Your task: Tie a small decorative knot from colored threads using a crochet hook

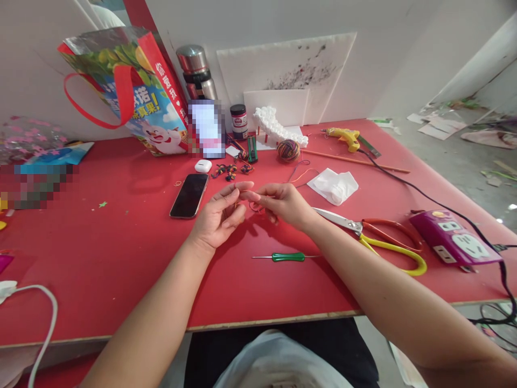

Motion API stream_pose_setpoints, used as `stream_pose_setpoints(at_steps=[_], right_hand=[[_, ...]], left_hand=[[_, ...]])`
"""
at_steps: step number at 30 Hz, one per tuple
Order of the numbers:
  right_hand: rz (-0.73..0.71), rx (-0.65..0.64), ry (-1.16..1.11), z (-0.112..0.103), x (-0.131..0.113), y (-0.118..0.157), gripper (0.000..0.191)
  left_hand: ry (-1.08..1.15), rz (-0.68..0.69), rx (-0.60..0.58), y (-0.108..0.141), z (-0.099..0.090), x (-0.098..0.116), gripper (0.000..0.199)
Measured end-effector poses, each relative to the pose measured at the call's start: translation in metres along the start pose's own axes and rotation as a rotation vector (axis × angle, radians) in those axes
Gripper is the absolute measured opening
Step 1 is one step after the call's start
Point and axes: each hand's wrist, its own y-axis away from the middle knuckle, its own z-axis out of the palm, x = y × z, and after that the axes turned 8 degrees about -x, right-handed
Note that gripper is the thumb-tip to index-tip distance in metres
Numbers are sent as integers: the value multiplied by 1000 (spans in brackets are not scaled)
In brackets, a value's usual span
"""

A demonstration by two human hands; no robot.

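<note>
Above the middle of the red table, my left hand (220, 214) and my right hand (288, 203) meet at the fingertips. Both are closed in a pinch on a thin strand of multicoloured yarn (257, 208), whose loops hang between them; the exact grip is partly hidden by the fingers. Behind them sits the yarn ball (288, 151), a loose strand trailing from it toward my right hand. A crochet hook with a green handle (288, 257) lies just below my hands. Small knotted yarn pieces (230, 171) are grouped beyond my left hand.
Large scissors (390, 245) and a purple power socket (454, 237) lie right, near a yellow glue gun (343, 138) with a black cord. A white tissue (333, 186) is closer in. Left are a dark phone (189, 195), an earphone case (203, 166) and a shopping bag (141, 102).
</note>
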Motion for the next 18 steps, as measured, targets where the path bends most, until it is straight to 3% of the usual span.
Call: stream_pose_setpoints(at_steps=[4, 13, 18], right_hand=[[27, 46, -43, -6, -3, -1, 50], [119, 155, -105, -13, -3, -4, 41], [87, 272, -85, -14, -2, -5, 42]], left_hand=[[-96, 13, -58, 1, 0, -2, 14], [-274, -41, -126, 3, 7, -4, 29], [-359, -133, -119, 3, 5, -8, 29]])
